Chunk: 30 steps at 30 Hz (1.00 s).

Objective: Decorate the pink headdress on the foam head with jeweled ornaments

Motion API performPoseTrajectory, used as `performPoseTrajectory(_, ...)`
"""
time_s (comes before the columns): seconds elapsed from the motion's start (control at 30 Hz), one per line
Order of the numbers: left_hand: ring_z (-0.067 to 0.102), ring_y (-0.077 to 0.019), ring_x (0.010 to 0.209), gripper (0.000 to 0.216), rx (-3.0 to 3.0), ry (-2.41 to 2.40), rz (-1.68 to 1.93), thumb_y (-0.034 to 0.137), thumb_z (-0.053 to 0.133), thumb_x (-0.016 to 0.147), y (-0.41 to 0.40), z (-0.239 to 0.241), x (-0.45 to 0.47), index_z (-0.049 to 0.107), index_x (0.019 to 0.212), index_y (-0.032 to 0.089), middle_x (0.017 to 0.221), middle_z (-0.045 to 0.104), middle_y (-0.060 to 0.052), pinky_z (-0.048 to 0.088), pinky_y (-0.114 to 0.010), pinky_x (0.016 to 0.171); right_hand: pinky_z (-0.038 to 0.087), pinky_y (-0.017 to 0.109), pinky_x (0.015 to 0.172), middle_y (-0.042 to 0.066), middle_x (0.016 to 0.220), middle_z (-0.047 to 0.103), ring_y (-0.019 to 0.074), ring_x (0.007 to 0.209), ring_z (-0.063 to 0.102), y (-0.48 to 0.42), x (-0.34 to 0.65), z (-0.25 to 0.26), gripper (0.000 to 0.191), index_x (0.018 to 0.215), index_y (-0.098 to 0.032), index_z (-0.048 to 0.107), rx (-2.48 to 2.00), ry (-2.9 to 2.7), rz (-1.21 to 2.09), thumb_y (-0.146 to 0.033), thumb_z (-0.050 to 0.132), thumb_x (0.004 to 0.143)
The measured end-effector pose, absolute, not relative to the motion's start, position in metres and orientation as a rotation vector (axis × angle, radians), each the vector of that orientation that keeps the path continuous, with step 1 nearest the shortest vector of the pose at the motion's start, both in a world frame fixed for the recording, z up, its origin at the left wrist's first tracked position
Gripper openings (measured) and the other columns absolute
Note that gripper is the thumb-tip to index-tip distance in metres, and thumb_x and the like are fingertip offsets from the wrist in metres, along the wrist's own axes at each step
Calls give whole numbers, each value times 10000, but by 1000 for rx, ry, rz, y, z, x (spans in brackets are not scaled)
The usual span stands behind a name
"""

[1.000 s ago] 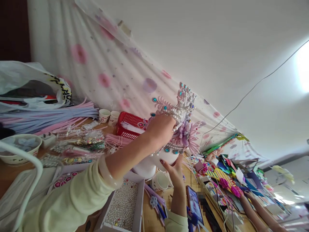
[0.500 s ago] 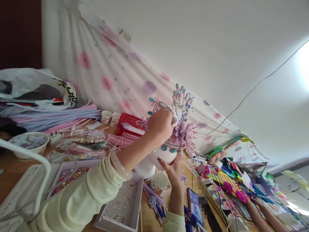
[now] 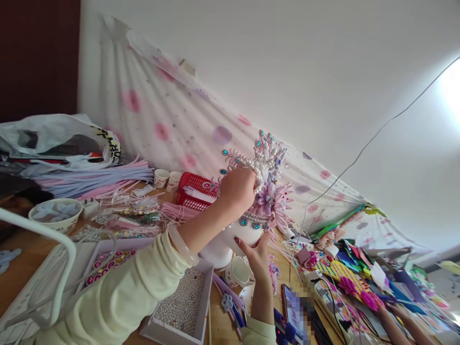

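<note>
A beaded headdress [image 3: 268, 191] with pearls, purple flowers and blue gems sits on a white mannequin head [image 3: 230, 239] at the middle of the table. My left hand [image 3: 237, 190] is closed against the headdress's side, pinching a pearl strand [image 3: 257, 167]. My right hand [image 3: 257, 251] cups the white head from below, fingers spread on it. Both sleeves are pale yellow, and a pale bangle rings my left wrist.
A tray of pearls [image 3: 183, 302] lies under my left arm, a tray of gems [image 3: 108, 261] beside it. A red basket [image 3: 196, 191], paper cups [image 3: 161, 178], foam strips [image 3: 93, 177], a bowl [image 3: 55, 215] and a phone [image 3: 293, 311] crowd the table. Another person's arms [image 3: 406, 326] show at the right.
The view has swung slightly, so everything sits a little more to the right. My left hand stays pressed on the headdress with the pearls; my right hand keeps holding the head.
</note>
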<state>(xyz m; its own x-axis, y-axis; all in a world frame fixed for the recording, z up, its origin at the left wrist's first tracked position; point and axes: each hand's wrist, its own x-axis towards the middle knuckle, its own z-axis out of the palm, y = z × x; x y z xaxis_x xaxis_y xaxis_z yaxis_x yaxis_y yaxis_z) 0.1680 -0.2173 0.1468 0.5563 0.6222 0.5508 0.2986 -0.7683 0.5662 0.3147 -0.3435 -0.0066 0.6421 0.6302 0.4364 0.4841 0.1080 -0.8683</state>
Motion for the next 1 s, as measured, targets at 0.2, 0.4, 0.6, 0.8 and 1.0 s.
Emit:
performPoseTrajectory(0.2,693,-267,839,274,2502,576,1036,59,510,834,-216,145,151,766,886,142,873,753,-163,438,-352,677,558,493,949,64,1133,664,275,1027,676,-344,314,-6,698,1109,-265,429,-1565,-940,110,-449,880,609)
performPoseTrajectory(0.4,624,-177,663,195,2525,429,943,137,564,839,-209,143,119,746,793,192,770,757,-82,360,-306,599,572,481,914,37,1070,672,263,987,688,-343,313,-7,657,1098,-278,426,-1553,-945,113,-435,861,631)
performPoseTrajectory(0.6,673,-188,804,289,2434,431,907,124,493,888,-203,137,107,774,900,192,912,784,-88,432,-299,712,547,476,928,42,1104,648,260,1019,666,-344,314,-9,677,1110,-270,430,-1560,-933,112,-413,874,620)
performPoseTrajectory(0.8,660,-275,944,289,2342,1034,1286,209,477,940,-246,120,90,760,911,164,956,742,-135,480,-363,791,547,455,926,51,1091,660,255,994,668,-341,313,-10,691,1115,-255,439,-1540,-928,102,-411,885,611)
performPoseTrajectory(1.0,732,-240,768,599,2596,750,767,156,494,935,-279,101,117,409,1526,193,886,769,-103,493,-300,596,535,419,943,50,1160,651,238,1028,655,-341,310,-9,713,1189,-261,427,-1516,-944,112,-358,860,631)
